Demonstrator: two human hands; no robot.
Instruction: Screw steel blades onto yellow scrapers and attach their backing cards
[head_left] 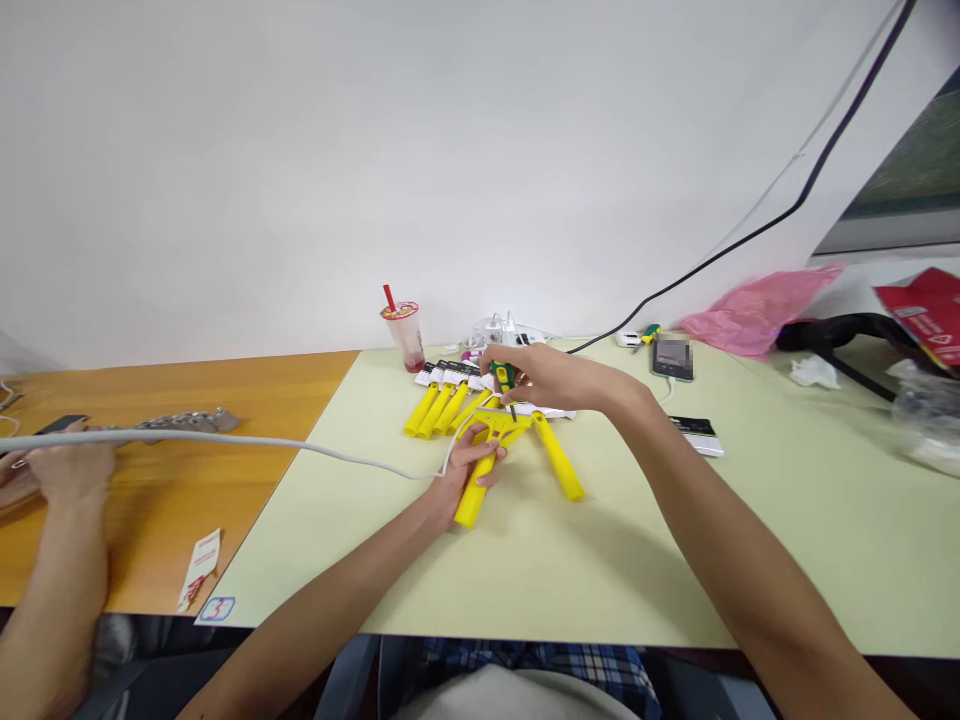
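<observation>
My left hand (459, 468) is closed around a yellow scraper (474, 497), its handle pointing toward me and its wide head away. In my right hand (555, 375) is a screwdriver (504, 376) with a green and yellow handle, held upright. Its shaft points down at the scraper's head; whether the tip touches a screw is too small to tell. Another yellow scraper (559, 460) lies just right of the held one. Behind my left hand, several yellow scrapers (435, 412) with black and white heads or labels lie in a row.
A plastic cup (405, 335) with a red straw stands at the back. A phone (673, 357), a black-and-white packet (697, 436) and a pink bag (761, 312) lie to the right. A white cable (352, 459) crosses in front. At left, another person's hands (67, 465) rest over the wooden table (300, 390).
</observation>
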